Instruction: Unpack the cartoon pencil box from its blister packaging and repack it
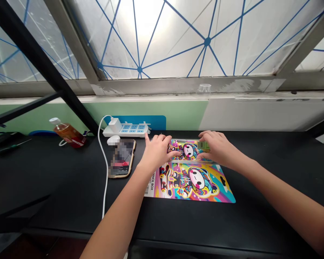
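Note:
A colourful pencil box (188,151) with a cartoon bear-hood figure and clear edges lies on the black desk. My left hand (158,151) grips its left end, thumb across the near part and fingers toward the far side. At the right end my right hand (214,149) holds it between thumb and fingers, beside a green patch. Just in front, a flat sheet (194,181) with the same figure and the words "PENCIL BOX" lies on the desk. Whether the sheet is joined to the box, I cannot tell.
Left of my arm lie a phone (122,158) and a white earbud case (113,140). A white power strip (126,130) with a plugged charger and cable (106,172) sits behind. Farther left are a tilted drink bottle (70,133), a screwdriver (12,148) and a black frame bar (70,97).

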The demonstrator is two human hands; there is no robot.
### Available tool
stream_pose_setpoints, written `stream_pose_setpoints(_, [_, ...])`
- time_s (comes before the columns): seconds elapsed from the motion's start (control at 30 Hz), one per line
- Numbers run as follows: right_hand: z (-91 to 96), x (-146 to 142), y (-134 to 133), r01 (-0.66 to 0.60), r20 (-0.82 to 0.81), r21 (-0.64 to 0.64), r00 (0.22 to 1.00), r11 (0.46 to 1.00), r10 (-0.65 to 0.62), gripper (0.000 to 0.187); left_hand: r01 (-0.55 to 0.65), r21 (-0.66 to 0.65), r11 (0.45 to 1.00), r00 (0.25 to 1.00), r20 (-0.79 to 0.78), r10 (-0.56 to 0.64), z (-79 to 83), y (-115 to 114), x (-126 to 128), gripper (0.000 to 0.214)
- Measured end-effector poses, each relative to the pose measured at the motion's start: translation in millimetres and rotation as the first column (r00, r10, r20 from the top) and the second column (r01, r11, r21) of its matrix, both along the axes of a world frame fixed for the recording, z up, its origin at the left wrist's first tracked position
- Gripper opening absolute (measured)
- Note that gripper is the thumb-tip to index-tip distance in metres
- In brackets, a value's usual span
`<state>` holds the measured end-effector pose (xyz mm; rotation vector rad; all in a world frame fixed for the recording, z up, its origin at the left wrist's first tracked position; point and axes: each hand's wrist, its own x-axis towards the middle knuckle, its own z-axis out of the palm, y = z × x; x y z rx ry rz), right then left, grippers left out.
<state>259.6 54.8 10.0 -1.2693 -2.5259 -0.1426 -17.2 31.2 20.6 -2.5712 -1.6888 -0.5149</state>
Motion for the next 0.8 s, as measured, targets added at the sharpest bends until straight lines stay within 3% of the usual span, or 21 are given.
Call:
stream_pose_setpoints(0.17, [3.3, -2.9, -37.5, -0.079, -0.116, 0.277, 0.987, 0.958, 0.115, 0.015, 0.080, 0.097, 0.992, 0.997, -0.003, -0.080, 31.0, -23.6, -9.0, 0.026])
stream_pose_setpoints(0.27, [5.3, 7.1, -70.6, -0.084, -0.157, 0.410, 0.974, 0.908, 0.161, 0.043, 0.076, 0.239, 0.968, 0.994, 0.064, -0.094, 39.2, -62.9, -13.5, 0.032])
stream_pose_setpoints(0.33, [0.3, 17.7, -95.8, -0.099, -0.136, 0.423, 0.976, 0.901, 0.172, 0.062, 0.104, 0.242, 0.965, 0.978, 0.153, -0.144, 30.5, -91.8, -20.1, 0.037])
stream_pose_setpoints(0.4, [-10.8, 26.7, -118.9, -0.124, -0.119, 0.418, 0.975, 0.900, 0.190, 0.070, 0.105, 0.198, 0.974, 0.950, 0.270, -0.158, 12.2, -115.6, -28.8, 0.035])
stream_pose_setpoints(0.5, [-30.8, 31.7, -142.3, -0.168, -0.123, 0.406, 0.964, 0.898, 0.236, 0.067, 0.051, 0.105, 0.993, 0.917, 0.388, -0.088, -18.6, -136.7, -39.1, 0.035])
stream_pose_setpoints(0.57, [-40.1, 30.0, -149.3, -0.184, -0.123, 0.375, 0.962, 0.909, 0.245, 0.061, 0.051, -0.051, 0.997, 0.913, 0.408, -0.026, -32.1, -142.7, -42.0, 0.045])
stream_pose_setpoints(0.67, [-44.4, 25.3, -152.0, -0.187, -0.114, 0.256, 0.969, 0.948, 0.221, 0.053, 0.030, -0.274, 0.961, 0.922, 0.378, 0.080, -38.4, -144.3, -43.5, 0.070])
stream_pose_setpoints(0.8, [-42.0, 23.3, -150.5, -0.188, -0.154, 0.121, 0.966, 0.975, 0.205, 0.046, 0.046, -0.342, 0.938, 0.919, 0.383, 0.094, -36.3, -141.4, -45.5, 0.078])
